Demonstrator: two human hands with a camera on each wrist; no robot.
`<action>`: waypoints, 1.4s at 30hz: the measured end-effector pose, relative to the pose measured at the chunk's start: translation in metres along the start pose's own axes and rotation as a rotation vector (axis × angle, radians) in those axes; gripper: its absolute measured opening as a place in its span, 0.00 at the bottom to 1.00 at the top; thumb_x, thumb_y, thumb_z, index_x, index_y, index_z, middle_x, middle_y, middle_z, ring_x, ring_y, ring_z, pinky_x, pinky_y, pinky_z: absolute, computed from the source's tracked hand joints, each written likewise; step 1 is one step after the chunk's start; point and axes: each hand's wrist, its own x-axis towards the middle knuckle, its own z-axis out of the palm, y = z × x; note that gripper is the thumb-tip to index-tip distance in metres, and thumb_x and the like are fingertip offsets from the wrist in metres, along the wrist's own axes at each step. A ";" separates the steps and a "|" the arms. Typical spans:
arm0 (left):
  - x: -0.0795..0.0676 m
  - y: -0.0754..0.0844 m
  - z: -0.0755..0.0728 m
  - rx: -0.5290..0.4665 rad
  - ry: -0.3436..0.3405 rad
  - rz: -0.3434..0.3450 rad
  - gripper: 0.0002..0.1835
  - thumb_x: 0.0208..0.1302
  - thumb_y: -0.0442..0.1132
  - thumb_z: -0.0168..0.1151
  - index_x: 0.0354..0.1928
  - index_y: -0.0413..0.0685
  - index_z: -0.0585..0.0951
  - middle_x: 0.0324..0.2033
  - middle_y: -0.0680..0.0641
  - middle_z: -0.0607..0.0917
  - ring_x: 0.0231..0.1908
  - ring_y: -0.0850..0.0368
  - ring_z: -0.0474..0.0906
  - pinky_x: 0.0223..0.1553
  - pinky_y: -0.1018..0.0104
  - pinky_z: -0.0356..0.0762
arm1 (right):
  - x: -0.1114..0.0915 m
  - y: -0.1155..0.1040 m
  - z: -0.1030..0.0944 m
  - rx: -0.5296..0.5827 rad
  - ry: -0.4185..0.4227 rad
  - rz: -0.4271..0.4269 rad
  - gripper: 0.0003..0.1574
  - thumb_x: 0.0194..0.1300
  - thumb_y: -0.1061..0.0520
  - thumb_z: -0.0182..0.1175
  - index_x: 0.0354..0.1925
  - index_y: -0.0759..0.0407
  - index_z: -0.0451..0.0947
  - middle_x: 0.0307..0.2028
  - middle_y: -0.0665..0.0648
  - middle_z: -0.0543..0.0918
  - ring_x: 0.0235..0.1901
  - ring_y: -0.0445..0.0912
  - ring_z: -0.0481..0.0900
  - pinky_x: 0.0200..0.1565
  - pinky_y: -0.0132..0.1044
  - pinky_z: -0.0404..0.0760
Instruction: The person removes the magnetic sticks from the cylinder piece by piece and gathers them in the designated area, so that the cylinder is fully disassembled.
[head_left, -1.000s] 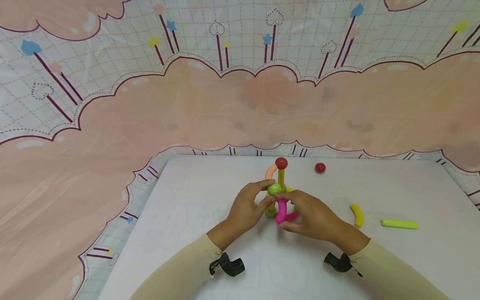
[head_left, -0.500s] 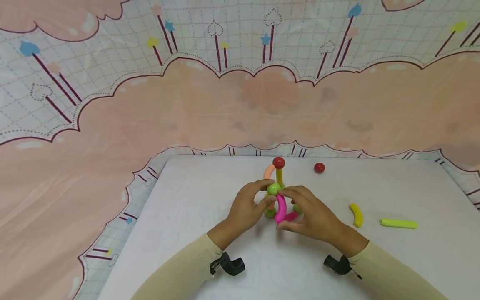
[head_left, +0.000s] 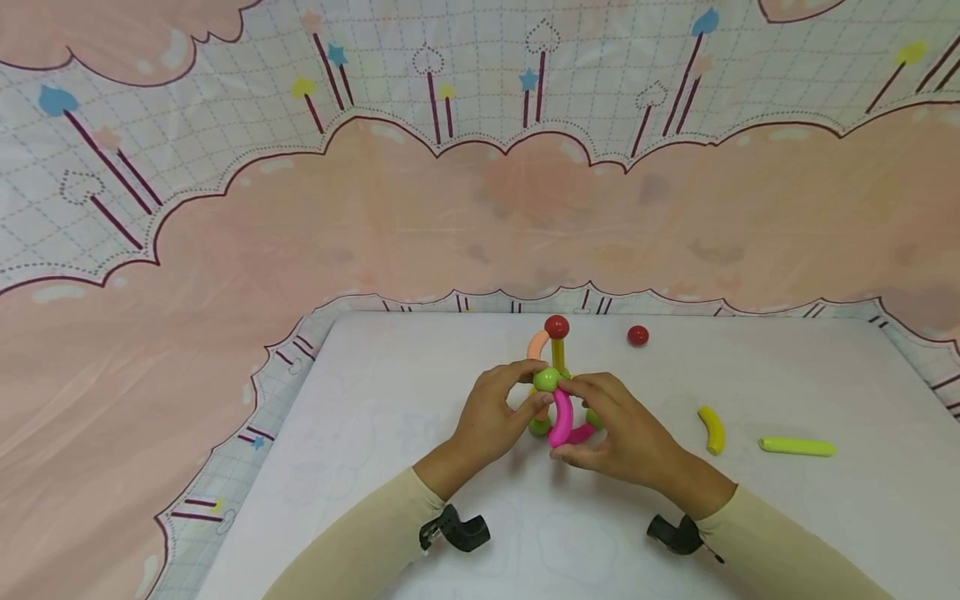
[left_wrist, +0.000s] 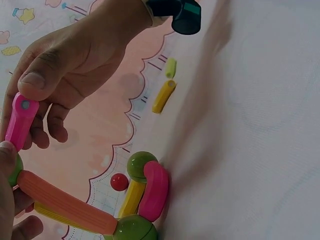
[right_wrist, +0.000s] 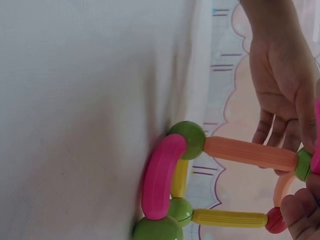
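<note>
A framework of magnetic building rods and balls stands on the white table in front of me. My left hand (head_left: 491, 417) holds its upper green ball (head_left: 547, 380) between thumb and forefinger. My right hand (head_left: 633, 429) pinches a curved magenta rod (head_left: 562, 418) by its two ends, its upper end at that ball. A round metal spot shows on the rod's near end in the left wrist view. An orange rod (left_wrist: 67, 202) runs from the held ball down to a lower green ball (left_wrist: 136, 229). Another magenta rod (right_wrist: 162, 177) lies along the base. A red ball (head_left: 557, 327) tops a yellow upright (head_left: 558, 354).
A loose red ball (head_left: 638, 336) lies near the table's back edge. To the right are a curved yellow rod (head_left: 712, 430) and a straight lime-green rod (head_left: 797, 447). A patterned cloth (head_left: 480, 225) hangs behind the table (head_left: 375, 358).
The right fingers have shifted slightly on the magenta rod, uncovering more of its upper part, and the rod has tilted a little. The top red ball has moved slightly left. The left hand keeps its hold.
</note>
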 end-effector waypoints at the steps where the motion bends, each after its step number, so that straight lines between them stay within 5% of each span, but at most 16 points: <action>1: 0.000 0.000 0.000 0.001 0.001 -0.001 0.24 0.66 0.45 0.72 0.62 0.48 0.79 0.50 0.51 0.87 0.52 0.56 0.81 0.59 0.48 0.72 | 0.000 0.000 0.000 -0.002 -0.001 0.003 0.59 0.41 0.49 0.87 0.68 0.62 0.71 0.59 0.57 0.75 0.59 0.49 0.73 0.47 0.42 0.86; 18: 0.001 0.002 -0.001 0.005 0.009 -0.028 0.22 0.67 0.44 0.72 0.59 0.49 0.80 0.48 0.53 0.87 0.51 0.59 0.81 0.59 0.53 0.71 | 0.003 -0.004 0.005 0.007 0.015 0.073 0.59 0.39 0.51 0.88 0.67 0.61 0.71 0.57 0.57 0.75 0.56 0.48 0.72 0.44 0.46 0.87; 31: 0.001 0.004 -0.001 0.011 -0.017 -0.068 0.22 0.66 0.44 0.72 0.60 0.50 0.80 0.47 0.53 0.86 0.51 0.59 0.79 0.59 0.52 0.71 | -0.006 0.008 -0.017 0.098 -0.100 0.285 0.55 0.44 0.53 0.86 0.67 0.55 0.70 0.60 0.54 0.74 0.48 0.51 0.78 0.44 0.47 0.86; 42: 0.000 0.005 -0.002 0.007 -0.031 -0.096 0.23 0.67 0.44 0.72 0.61 0.50 0.79 0.49 0.53 0.86 0.52 0.59 0.79 0.60 0.52 0.70 | -0.026 0.028 -0.039 0.092 -0.168 0.350 0.54 0.45 0.55 0.85 0.68 0.53 0.69 0.62 0.51 0.73 0.47 0.50 0.74 0.41 0.41 0.84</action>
